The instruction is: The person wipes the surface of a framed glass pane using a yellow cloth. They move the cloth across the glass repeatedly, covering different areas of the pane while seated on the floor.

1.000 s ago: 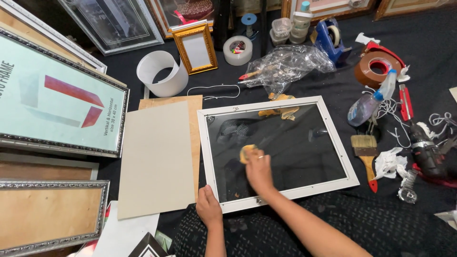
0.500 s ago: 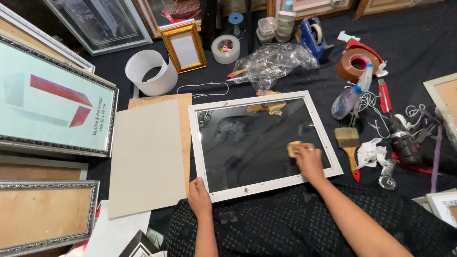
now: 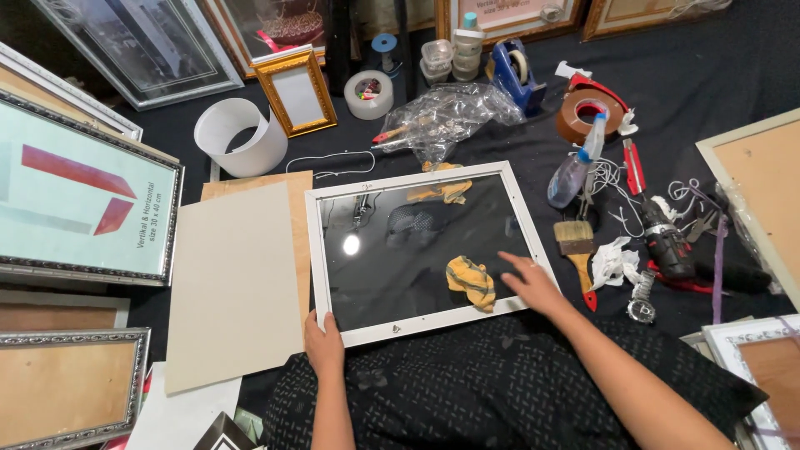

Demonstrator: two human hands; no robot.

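A white picture frame (image 3: 315,242) with dark reflective glass lies flat in front of me on the black cloth. My left hand (image 3: 323,340) grips its near left corner. A crumpled yellow cloth (image 3: 472,282) rests loose on the glass near the frame's lower right. My right hand (image 3: 530,281) lies flat with fingers spread on the right part of the glass, just right of the cloth and apart from it.
Grey board (image 3: 233,283) lies left of the frame over a brown sheet. To the right are a paintbrush (image 3: 577,247), spray bottle (image 3: 573,171), drill (image 3: 667,237), brown tape roll (image 3: 587,119) and crumpled tissue (image 3: 615,258). Framed pictures line the left edge; a plastic bag (image 3: 454,112) lies behind.
My right hand wiped the yellow cloth across the glass from the middle to the right, then let it go. The cloth now lies loose beside the hand. My left hand kept hold of the corner.
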